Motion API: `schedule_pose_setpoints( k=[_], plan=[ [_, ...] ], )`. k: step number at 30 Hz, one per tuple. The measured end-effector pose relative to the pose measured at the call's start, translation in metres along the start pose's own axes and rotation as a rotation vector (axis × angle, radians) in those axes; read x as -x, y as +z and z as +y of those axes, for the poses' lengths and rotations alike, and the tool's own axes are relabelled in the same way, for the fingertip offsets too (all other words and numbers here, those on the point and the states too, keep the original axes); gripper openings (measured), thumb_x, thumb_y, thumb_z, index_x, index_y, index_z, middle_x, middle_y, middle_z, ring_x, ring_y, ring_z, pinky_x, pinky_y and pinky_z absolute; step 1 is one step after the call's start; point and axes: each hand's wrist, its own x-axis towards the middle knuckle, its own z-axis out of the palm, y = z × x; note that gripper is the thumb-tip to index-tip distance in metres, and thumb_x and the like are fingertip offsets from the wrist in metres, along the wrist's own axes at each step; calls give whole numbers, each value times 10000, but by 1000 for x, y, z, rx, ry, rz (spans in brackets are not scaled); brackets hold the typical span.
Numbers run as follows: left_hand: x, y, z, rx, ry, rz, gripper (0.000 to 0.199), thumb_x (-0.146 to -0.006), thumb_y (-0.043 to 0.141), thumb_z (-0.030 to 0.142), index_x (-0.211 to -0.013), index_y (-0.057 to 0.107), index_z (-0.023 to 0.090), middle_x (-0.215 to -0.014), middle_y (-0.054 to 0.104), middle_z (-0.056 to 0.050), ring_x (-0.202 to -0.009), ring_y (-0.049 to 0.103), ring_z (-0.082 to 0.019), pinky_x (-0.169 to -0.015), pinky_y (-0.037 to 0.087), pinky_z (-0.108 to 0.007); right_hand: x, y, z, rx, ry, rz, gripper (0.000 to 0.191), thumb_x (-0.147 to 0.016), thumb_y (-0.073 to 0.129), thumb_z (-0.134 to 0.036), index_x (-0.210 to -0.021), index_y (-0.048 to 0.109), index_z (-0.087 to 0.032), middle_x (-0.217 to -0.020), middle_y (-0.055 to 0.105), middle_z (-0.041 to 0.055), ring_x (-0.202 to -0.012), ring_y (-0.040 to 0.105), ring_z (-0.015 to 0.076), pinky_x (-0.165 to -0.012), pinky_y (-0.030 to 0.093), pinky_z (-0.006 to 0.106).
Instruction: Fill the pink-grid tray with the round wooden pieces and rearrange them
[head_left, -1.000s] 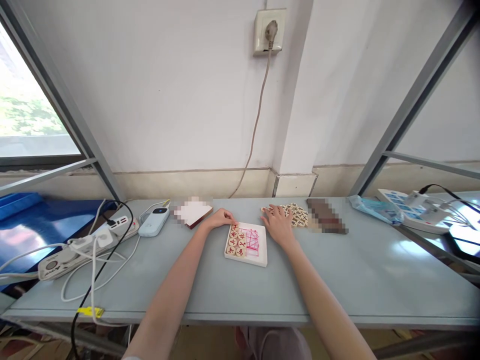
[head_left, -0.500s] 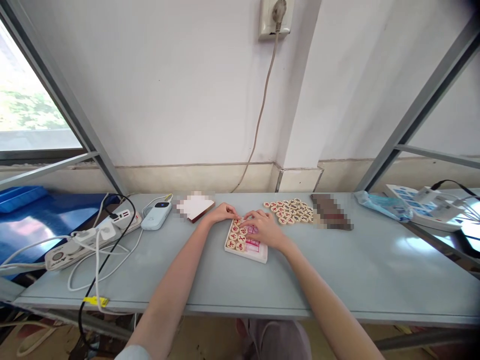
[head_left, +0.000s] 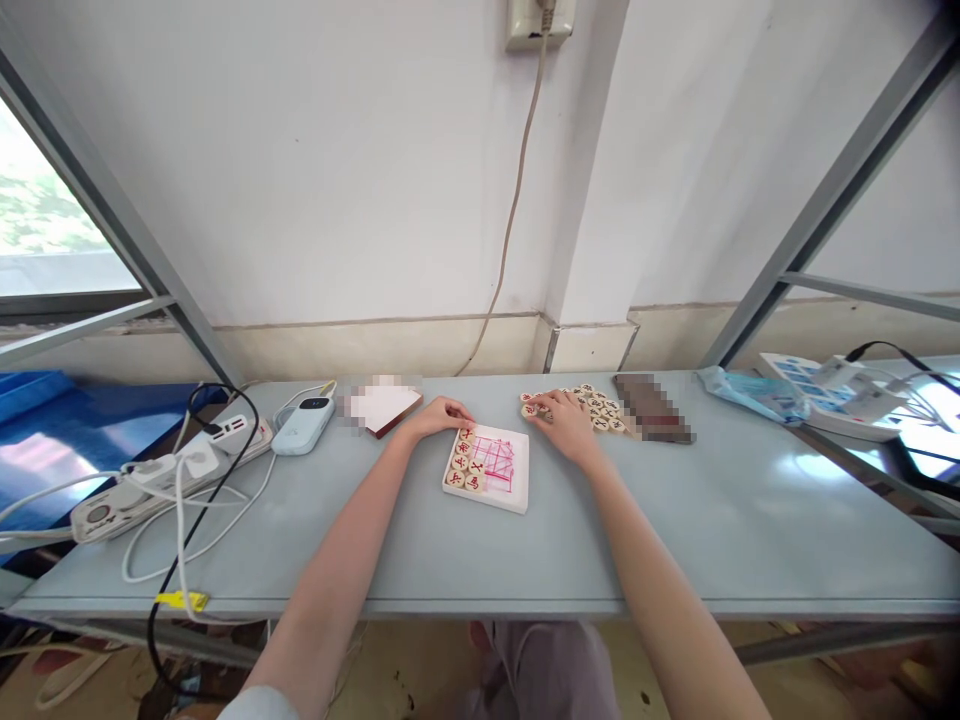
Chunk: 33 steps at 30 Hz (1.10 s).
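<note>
A shallow white box [head_left: 520,490] lies on the desk, its bottom marked with pink-red grid lines. Round Chinese chess pieces with red characters [head_left: 460,463] fill its left column, and two more sit beside them at the lower left. My left hand [head_left: 444,413] is closed at the box's upper left corner, fingertips on its rim by the top piece. To the right, my right hand [head_left: 561,420] reaches over a cluster of loose chess pieces [head_left: 604,410]. Its fingertips are on one red-character piece [head_left: 529,410] at the cluster's left edge. The palm hides part of the cluster.
A white-topped box [head_left: 386,408], partly blurred out, and a pale blue power bank [head_left: 304,427] stand left of my hands. A power strip [head_left: 172,475] with tangled cables lies further left. A dark brown flat object [head_left: 660,410] and a blue plastic wrapper [head_left: 757,395] lie right.
My right hand has moved from the white box right to the loose pieces. One piece fewer shows in the box's second column. My left hand stays at the box corner.
</note>
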Motion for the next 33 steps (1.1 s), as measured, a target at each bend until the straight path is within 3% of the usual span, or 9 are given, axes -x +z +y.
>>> schedule_pose_setpoints(
  k=[6,13,19,24,26,29,31,33],
  plan=[
    [0,0,0,9,14,-5,273,-646,712,369,-787,695,136,-752,669,-48,-740,588,-146,-694,423,-239,1,3,-4,145,-72,43,283,-877,429,-320,-1102,588,-255,-1045,606,79,-968,468,241,-742,267,352],
    [0,1,0,24,7,-5,279,-645,712,371,-798,694,138,-755,666,-49,-739,586,-146,-695,421,-244,5,1,-6,208,-150,1,310,-895,386,-348,-1012,664,-277,-1069,597,78,-992,443,245,-794,249,392],
    [1,1,2,10,-8,-2,280,-649,706,373,-801,694,138,-764,669,-52,-747,590,-152,-698,419,-247,5,-5,-11,166,-150,-17,315,-884,376,-322,-1023,651,-255,-1088,600,84,-1008,446,252,-812,263,408],
    [2,1,4,16,-9,0,287,-647,705,373,-809,696,136,-763,671,-52,-743,591,-152,-698,419,-247,4,-14,-17,64,-96,10,282,-870,389,-306,-869,653,-207,-949,639,82,-952,492,243,-821,279,405],
    [2,1,4,14,-15,0,300,-642,707,385,-814,696,139,-759,670,-49,-733,589,-151,-687,419,-246,3,-20,-20,-89,-98,-50,246,-847,430,-323,-845,649,-210,-891,643,60,-914,516,225,-805,318,374],
    [2,1,4,6,-28,-1,320,-633,711,395,-824,695,138,-762,668,-50,-719,584,-149,-670,419,-245,6,-26,-33,-359,-214,-288,214,-790,516,-333,-917,653,-228,-910,638,32,-845,543,185,-758,384,312],
    [2,1,3,9,-23,-2,322,-640,705,392,-831,693,134,-773,667,-53,-715,581,-147,-669,421,-245,11,-27,-46,-432,-319,-470,267,-744,574,-326,-991,649,-254,-990,628,25,-884,548,181,-774,401,298],
    [1,1,2,7,-9,-2,322,-648,697,394,-834,690,131,-780,666,-53,-712,578,-144,-670,421,-245,16,-25,-60,-415,-387,-571,309,-711,614,-308,-1018,642,-285,-1051,619,13,-973,537,193,-827,391,305]
  ],
)
